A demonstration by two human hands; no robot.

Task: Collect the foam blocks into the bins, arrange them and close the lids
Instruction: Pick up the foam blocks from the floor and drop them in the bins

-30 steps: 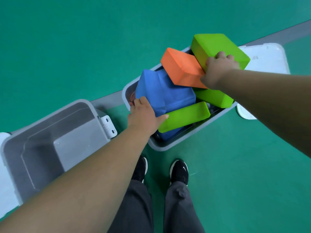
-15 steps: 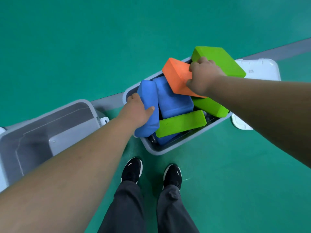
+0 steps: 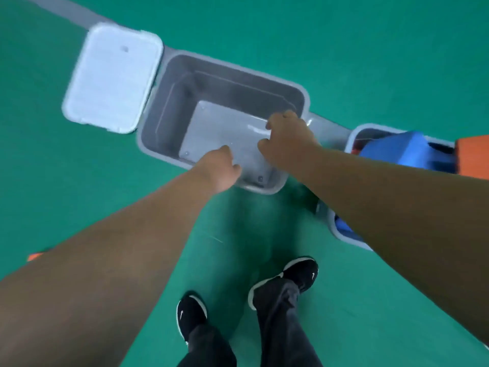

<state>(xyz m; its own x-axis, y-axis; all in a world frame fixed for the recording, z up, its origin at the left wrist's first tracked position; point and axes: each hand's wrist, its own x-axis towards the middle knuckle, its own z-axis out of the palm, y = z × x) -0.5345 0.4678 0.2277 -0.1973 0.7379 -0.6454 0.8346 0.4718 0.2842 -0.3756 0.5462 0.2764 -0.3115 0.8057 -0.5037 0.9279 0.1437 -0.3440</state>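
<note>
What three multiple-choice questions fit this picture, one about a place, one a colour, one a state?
1. Relative to the middle bin, the white lid lies: A on top; B on the floor to its left; C inside.
2. The largest block visible in the right bin is: A yellow; B blue; C pink.
3. The middle bin is: A empty; B full; C closed.
Answers: B, it lies flat beside the left wall; B, the blue block sits on top; A, its bare bottom shows.

I have one view, worn on my head. It looks forward and steeply down at the floor (image 3: 370,75), near above the open bin (image 3: 238,83), with my shoes (image 3: 190,313) by the bottom edge. Motion blurs it.
</note>
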